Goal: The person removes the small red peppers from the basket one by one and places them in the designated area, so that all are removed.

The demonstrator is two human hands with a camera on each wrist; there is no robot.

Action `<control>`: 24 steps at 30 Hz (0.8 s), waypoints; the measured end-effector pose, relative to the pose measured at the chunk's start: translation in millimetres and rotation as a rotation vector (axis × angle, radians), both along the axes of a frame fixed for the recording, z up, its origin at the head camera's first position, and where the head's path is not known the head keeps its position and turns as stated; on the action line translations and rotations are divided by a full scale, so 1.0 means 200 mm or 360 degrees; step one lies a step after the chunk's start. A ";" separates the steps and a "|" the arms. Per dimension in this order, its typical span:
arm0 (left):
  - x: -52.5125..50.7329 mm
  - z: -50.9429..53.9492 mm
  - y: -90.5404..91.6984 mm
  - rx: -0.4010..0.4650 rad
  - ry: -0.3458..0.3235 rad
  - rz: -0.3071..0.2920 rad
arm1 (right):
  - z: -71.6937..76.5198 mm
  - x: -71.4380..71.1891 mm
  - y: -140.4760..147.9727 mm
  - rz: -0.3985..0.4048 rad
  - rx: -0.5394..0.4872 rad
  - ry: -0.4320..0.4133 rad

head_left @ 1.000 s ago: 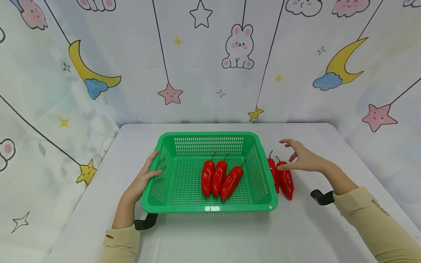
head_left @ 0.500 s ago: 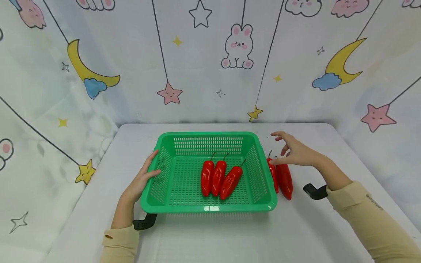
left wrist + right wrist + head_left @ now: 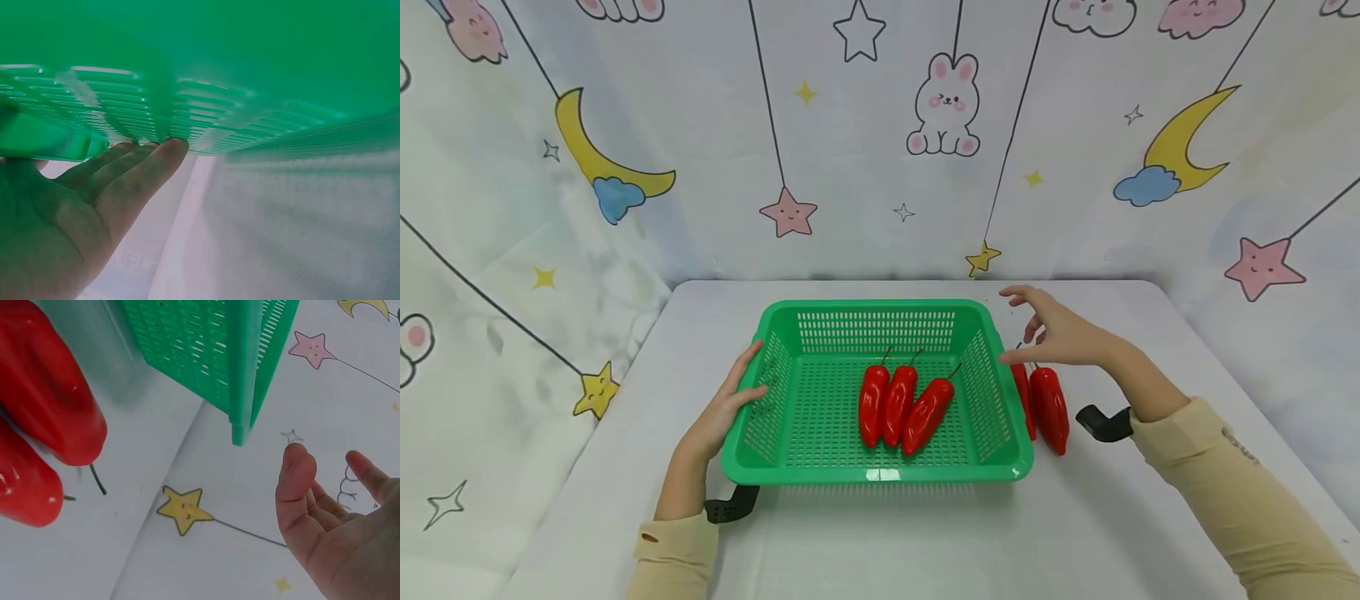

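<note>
A green plastic basket (image 3: 880,476) stands on the table, with three red chili peppers (image 3: 873,406) lying inside toward its right half. My left hand (image 3: 718,417) holds the basket's left side, thumb over the rim. In the left wrist view, that hand's fingers (image 3: 144,169) lie against the slotted outer wall. Two more red chili peppers (image 3: 1049,410) lie outside, beside the basket's right wall; the rim partly covers one. My right hand (image 3: 1060,332) hovers above their stem ends, fingers spread and loosely bent, holding nothing. In the right wrist view, it is apart from the peppers (image 3: 47,387) and basket (image 3: 244,369).
The white table (image 3: 880,542) carries the basket and peppers. A cloth backdrop (image 3: 865,142) with cartoon moons, stars and a rabbit rises behind the far table edge and along both sides. A dark device (image 3: 1105,423) is strapped at each wrist.
My right hand has drifted left and away from me, from above the outermost pepper toward the basket's far right corner. My left hand, the basket and the peppers stay put.
</note>
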State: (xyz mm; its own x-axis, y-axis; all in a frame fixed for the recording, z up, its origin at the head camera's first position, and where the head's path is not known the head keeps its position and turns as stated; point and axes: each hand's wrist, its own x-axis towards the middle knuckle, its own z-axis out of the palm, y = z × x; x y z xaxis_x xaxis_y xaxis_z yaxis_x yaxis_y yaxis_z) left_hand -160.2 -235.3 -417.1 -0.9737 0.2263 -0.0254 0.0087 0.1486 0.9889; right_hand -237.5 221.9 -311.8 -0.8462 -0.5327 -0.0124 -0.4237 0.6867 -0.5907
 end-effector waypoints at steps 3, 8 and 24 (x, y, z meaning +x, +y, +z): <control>0.00 0.00 0.00 0.0001 0.0000 -0.0001 | 0.02 0.00 -0.03 0.0012 0.0000 0.0018; 0.00 0.01 0.00 0.0012 -0.0007 -0.0002 | 0.04 -0.01 -0.08 0.0049 -0.0002 0.0047; 0.00 0.00 0.00 0.0025 -0.0014 -0.0011 | 0.08 -0.02 -0.26 0.0197 -0.0111 0.0001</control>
